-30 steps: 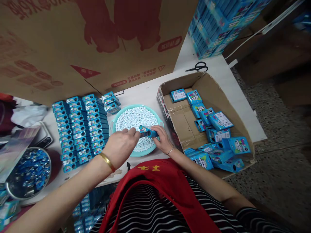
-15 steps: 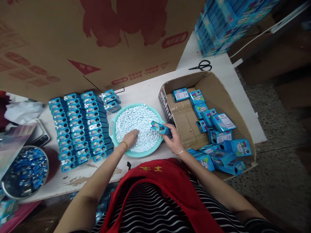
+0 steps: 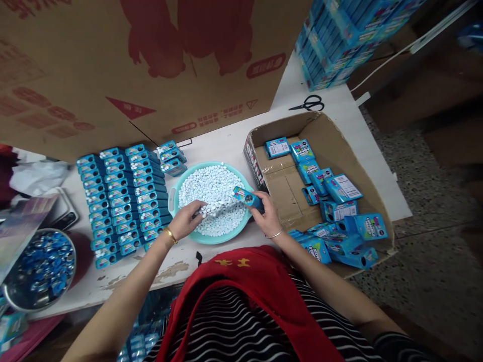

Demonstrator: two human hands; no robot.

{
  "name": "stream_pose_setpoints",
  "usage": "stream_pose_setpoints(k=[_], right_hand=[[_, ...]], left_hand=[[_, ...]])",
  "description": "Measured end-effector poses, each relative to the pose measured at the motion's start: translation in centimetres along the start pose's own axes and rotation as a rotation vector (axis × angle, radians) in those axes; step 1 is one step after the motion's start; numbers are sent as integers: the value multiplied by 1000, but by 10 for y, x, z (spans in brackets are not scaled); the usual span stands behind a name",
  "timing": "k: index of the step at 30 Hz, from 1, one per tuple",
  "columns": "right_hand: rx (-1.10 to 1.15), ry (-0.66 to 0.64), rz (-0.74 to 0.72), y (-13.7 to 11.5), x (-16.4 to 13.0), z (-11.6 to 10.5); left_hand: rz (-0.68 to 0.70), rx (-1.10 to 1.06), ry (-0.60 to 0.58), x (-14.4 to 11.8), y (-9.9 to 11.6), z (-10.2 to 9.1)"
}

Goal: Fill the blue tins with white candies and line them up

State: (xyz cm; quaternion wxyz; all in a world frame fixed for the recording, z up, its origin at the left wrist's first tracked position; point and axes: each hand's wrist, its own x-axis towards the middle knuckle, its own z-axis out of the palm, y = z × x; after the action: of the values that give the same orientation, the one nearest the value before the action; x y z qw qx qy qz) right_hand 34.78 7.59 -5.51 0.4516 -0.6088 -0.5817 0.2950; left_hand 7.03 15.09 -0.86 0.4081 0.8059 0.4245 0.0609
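A turquoise basin point(image 3: 172, 200) with handles holds a heap of small white candies point(image 3: 211, 181). Over its left side, my left hand point(image 3: 187, 219) has its fingers closed, with candies piled in a raised band from the fingertips toward the right. Whatever the fingers grip beneath those candies is hidden. My right hand point(image 3: 267, 217) grasps a small blue candy box point(image 3: 247, 196) above the basin's right rim. That box lies tilted, its end with a dark round hole turned toward the candies and the left hand.
Rows of upright blue boxes point(image 3: 121, 198) stand left of the basin. An open carton point(image 3: 287, 193) with loose blue boxes is at right. Scissors point(image 3: 310, 103) lie behind it, near stacked packs point(image 3: 332, 50). A metal bowl point(image 3: 39, 269) sits far left; a large carton point(image 3: 211, 95) rises behind.
My left hand has drawn back left out of the candies, and a raised band of them now shows at its fingers. My right hand still holds the box in nearly the same place.
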Motion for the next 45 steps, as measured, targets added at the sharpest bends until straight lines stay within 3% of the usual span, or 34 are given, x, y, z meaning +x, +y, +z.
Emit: stream_pose_setpoints(k=[3, 7, 13, 16, 18, 21, 24, 27, 30, 34, 37, 40, 45], right_hand=[[-34, -41, -109, -4, 3, 6], [-56, -89, -223, -9, 3, 18], [-34, -122, -230, -11, -1, 28], [-15, -120, -231, -10, -1, 30], [-5, -117, -231, -8, -1, 31], [11, -98, -215, -5, 0, 28], [21, -68, -169, -1, 1, 22], [27, -32, -122, 2, 2, 13], [29, -6, -98, 2, 4, 7], [33, -6, -54, 1, 4, 5], [35, 14, -15, 1, 4, 6], [38, 24, 6, 1, 4, 6], [20, 19, -21, 2, 5, 6]], left_hand=[[71, 96, -24, -4, 27, -28], [108, 357, -132, 2, 66, -50], [-34, 789, -290, 12, 130, -57], [-32, 853, -301, 12, 154, -56], [-14, 852, -290, 11, 159, -58], [-24, 816, -204, 6, 132, -65], [-164, 735, -159, 0, 68, -63], [-327, 615, -300, -1, -2, -35], [-305, 393, -271, 9, -39, 15], [-246, 287, -195, 35, -39, 75], [-222, 217, -145, 43, -33, 92], [-194, 156, -115, 34, -32, 81], [-109, 68, -8, 2, -21, 29]])
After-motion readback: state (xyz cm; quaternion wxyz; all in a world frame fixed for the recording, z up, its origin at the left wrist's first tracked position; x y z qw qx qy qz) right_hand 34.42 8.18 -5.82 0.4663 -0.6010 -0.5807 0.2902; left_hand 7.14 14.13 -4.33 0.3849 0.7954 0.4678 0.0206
